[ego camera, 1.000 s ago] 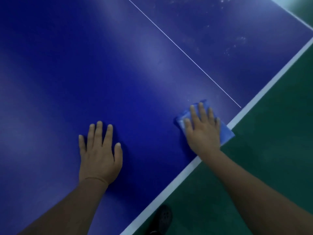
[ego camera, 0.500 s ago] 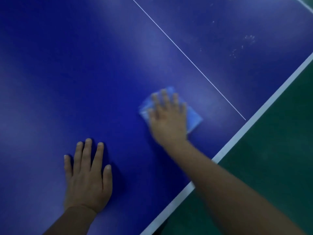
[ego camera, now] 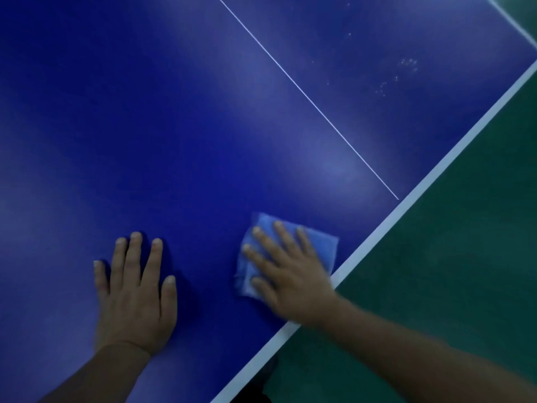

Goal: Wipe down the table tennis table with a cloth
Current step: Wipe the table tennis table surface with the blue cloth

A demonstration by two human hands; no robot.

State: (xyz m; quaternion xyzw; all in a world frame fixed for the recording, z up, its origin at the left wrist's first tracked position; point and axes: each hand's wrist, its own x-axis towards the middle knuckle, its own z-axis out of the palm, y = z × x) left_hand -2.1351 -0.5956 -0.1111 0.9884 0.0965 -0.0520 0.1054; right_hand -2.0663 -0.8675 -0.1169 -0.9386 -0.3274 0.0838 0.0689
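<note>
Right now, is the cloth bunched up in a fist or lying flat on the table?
Lying flat. The right hand presses the blue cloth with straight, spread fingers against the table; its corners stick out around the hand.

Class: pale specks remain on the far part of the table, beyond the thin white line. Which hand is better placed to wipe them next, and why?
Right hand: it already presses the cloth and lies nearer the specks. The left hand rests flat, bare.
</note>
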